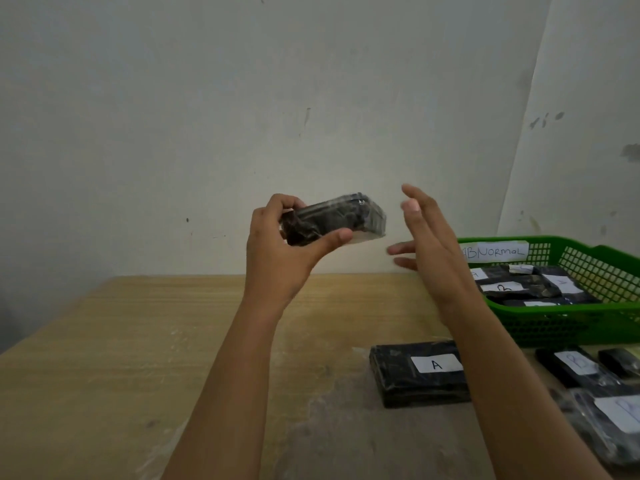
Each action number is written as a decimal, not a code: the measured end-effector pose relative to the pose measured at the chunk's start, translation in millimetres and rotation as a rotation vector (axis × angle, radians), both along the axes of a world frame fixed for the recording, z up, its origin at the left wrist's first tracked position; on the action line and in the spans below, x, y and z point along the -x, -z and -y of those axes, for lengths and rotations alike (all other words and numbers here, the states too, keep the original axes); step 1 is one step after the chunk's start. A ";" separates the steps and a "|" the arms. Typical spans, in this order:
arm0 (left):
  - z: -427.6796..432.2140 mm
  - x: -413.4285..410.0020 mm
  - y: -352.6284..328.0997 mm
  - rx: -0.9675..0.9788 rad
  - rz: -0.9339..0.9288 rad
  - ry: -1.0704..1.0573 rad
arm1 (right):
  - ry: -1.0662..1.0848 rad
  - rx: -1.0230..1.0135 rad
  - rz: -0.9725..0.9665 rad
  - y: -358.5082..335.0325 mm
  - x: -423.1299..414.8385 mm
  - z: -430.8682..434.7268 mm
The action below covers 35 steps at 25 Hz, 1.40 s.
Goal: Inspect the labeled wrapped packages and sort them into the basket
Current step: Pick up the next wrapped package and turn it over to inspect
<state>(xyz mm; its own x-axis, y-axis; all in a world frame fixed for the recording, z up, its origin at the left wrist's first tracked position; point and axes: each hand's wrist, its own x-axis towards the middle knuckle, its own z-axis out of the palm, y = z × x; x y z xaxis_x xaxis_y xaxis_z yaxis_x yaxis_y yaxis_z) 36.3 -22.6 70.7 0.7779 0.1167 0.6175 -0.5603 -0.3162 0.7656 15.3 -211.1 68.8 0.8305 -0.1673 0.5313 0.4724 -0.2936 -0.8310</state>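
My L hand (277, 251) clamps black wrapped pkg (332, 218) in air above table (138, 341), thumb under, fingers over top; my R hand (429, 244) just beside it, not touching, fingers straight, apart; green basket (571, 323) at R by wall (207, 98), tag (495, 251) "ABNORMAL", labeled pkgs (519, 287) inside; pkg "A" (415, 375) flat near basket front rim; more pkgs (575, 368) at R table edge; wide wood surface L of my arms.

One wide-angle camera rode on the person's head, facing forward and slightly down, close over the worktop (104, 341). The worktop's far edge met the wall (207, 98) just below mid-frame, square-on. The green basket (571, 323) was cut off at the right edge.
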 end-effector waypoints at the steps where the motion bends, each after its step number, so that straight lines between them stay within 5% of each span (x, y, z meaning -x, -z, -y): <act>1: 3.8 1.1 -0.4 -0.068 0.030 -0.048 | -0.130 -0.060 0.002 -3.6 3.8 -4.0; 5: 14.4 6.4 -1.5 -0.197 0.105 -0.058 | -0.254 -0.042 0.032 -4.6 6.2 -11.9; 11: 9.7 12.0 -7.0 0.086 -0.070 0.175 | -0.165 -0.158 0.015 -1.4 3.1 -3.3; 15: 8.0 11.5 -3.6 0.101 -0.195 0.232 | -0.085 -0.115 0.037 -0.9 3.1 -7.9; 35: 3.8 8.6 -4.6 0.231 -0.249 0.341 | -0.116 -0.008 0.043 -5.6 8.5 -4.2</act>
<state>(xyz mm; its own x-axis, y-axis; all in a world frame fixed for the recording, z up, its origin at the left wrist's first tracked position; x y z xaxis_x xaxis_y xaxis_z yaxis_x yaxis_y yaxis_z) 27.6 -26.4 75.3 0.9165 -0.0592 0.3957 -0.3933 0.0477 0.9182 6.8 -206.9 74.4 0.8211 -0.0756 0.5658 0.5381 -0.2282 -0.8114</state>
